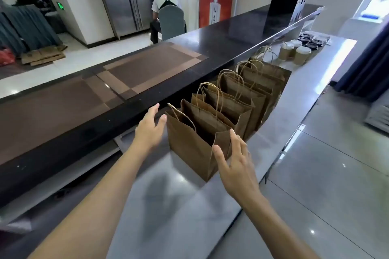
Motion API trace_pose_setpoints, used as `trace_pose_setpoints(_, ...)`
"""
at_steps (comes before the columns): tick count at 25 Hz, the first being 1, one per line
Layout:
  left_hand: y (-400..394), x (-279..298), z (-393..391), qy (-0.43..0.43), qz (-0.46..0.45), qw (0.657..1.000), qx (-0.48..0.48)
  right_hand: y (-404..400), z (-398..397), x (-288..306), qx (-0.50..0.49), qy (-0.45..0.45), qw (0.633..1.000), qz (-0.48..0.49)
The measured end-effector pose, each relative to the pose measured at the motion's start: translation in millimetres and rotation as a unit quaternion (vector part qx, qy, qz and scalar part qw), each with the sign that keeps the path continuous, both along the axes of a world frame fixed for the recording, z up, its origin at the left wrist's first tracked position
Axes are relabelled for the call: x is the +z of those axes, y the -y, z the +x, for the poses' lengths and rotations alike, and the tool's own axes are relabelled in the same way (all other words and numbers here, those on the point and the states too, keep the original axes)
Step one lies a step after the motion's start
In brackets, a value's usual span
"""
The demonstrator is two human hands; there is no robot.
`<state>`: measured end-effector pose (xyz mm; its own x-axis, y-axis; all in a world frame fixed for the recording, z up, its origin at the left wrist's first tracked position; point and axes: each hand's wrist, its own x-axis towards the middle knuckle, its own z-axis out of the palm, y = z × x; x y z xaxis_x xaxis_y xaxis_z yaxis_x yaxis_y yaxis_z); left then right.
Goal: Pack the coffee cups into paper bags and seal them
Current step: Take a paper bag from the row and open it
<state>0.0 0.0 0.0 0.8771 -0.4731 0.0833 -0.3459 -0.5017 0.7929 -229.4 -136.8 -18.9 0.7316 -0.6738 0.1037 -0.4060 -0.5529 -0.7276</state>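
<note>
Fingers of both hands are spread and relaxed, gripping nothing. On one side the left hand (149, 126) hovers just beside the left wall of the nearest paper bag (189, 149), its thumb close to the bag's upper corner; whether it touches the paper cannot be told. Opposite it, the right hand (233, 162) reaches in at the bag's right front corner, the index fingertip at the top edge of the paper. This bag stands upright and open at the near end of a row of brown paper bags (242, 94) with twisted handles, lined up along the steel worktop (168, 206) beside a raised black counter (221, 35). Beyond the far end of the row stand the coffee cups (294, 50) (white lids, brown sleeves), well apart from the hands. Brown placemats (151, 65) lie on the black counter.
</note>
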Motion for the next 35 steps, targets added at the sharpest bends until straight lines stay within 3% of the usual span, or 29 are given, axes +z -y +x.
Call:
trace_pose_setpoints(4, 20, -10, 27, -0.098, -0.039, 0.993, 0.043, 2, 7, -18, -0.015, -0.022, 0.996, 0.081)
trace_pose_setpoints(13, 40, -24, 38, -0.143, -0.043, 0.989, -0.008, 6, 19, -33, -0.007, 0.023, 0.955, 0.295)
trace_pose_setpoints(24, -3, -12, 3, -0.232, -0.075, 0.966, -0.083, 1, 24, -49, 0.006, 0.089, 0.925, 0.369)
trace_pose_setpoints(35, -35, -3, -43, -0.259, -0.090, 0.958, -0.082, -8, 16, -39, 0.033, 0.119, 0.927, 0.354)
